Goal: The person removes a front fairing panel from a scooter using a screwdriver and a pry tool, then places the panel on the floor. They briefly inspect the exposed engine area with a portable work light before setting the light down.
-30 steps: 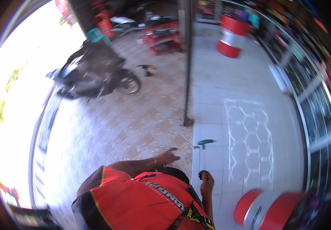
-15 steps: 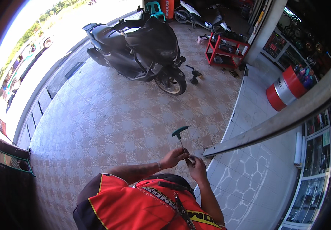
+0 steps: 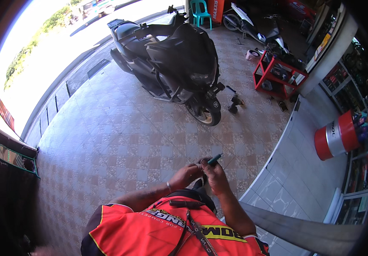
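My right hand [image 3: 213,175] grips a green-handled T-shaped tool [image 3: 215,158] in front of my body, above the patterned tile floor. Beside it, my left hand [image 3: 188,174] has its fingers closed close against the right hand's fingertips; what it pinches is too small and hidden to name. My red and black shirt [image 3: 158,230] and forearms fill the lower middle. Ahead of me stands a dark scooter [image 3: 171,64], front wheel toward me, with a power tool [image 3: 235,104] on the floor beside that wheel.
A red tool cart [image 3: 262,77], a white scooter [image 3: 243,23] and a teal chair [image 3: 200,17] are farther back. At right are a red and white drum [image 3: 323,144], glass cabinets [image 3: 356,185] and a long metal beam [image 3: 297,228]. The bright road is at upper left.
My hands came together on the tool, whose handle now lies lower and partly within my right hand. The view has swung, so the dark scooter, cart and drum appear shifted.
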Available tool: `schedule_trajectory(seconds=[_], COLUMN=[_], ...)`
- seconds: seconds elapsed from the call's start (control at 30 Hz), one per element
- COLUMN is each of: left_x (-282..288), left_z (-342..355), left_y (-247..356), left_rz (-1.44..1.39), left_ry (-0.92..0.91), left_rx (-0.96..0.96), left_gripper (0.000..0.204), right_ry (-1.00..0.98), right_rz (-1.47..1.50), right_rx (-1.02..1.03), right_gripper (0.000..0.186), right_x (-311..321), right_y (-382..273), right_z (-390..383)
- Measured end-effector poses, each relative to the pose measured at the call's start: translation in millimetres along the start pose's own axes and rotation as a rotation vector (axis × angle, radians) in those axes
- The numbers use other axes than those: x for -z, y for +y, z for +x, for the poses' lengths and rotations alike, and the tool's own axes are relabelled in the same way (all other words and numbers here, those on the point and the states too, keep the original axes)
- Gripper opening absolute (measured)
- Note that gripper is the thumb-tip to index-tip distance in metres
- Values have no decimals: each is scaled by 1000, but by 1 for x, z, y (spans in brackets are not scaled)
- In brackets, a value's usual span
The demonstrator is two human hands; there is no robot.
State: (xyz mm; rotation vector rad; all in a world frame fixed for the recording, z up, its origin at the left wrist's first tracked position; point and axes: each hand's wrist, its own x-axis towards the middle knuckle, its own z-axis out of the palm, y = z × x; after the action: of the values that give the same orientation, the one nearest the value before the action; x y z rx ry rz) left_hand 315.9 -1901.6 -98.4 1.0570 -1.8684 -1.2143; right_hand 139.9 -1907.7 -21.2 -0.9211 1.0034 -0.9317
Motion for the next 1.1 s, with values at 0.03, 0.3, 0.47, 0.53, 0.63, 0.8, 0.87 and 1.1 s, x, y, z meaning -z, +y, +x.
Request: schedule_trajectory(seconds=[0.03, 0.3, 0.47, 0.53, 0.63, 0.8, 0.87, 1.1], left_x=[6, 93, 151, 180, 232, 319, 347, 403], left_z=[24, 216, 321, 364, 435, 541, 575, 638], left_y=[3, 9, -17, -27, -45, -68, -79, -106], left_rz=[49, 430, 478, 452, 446, 548, 569, 705], left_ry=[64, 268, 393, 436, 509, 548, 560, 576], left_rx=[3, -114, -183, -176, -250, -282, -286, -245], left_gripper=[17, 11, 14, 16, 20, 25, 30, 27], right_ry=[-3, -48, -26, 68, 183, 360, 416, 425], right_rz=[11, -619, -628, -418, -417, -485, -566, -589], right_rx=[-23, -27, 182, 141, 220, 349, 393, 409], right_gripper=[32, 27, 24, 24, 24, 23, 21, 23], right_x=[9, 77, 94, 94, 90, 62, 52, 31], right_y=[-16, -166, -203, -216, -243, -284, -296, -308], right_z=[20, 168, 273, 325, 406, 526, 563, 639])
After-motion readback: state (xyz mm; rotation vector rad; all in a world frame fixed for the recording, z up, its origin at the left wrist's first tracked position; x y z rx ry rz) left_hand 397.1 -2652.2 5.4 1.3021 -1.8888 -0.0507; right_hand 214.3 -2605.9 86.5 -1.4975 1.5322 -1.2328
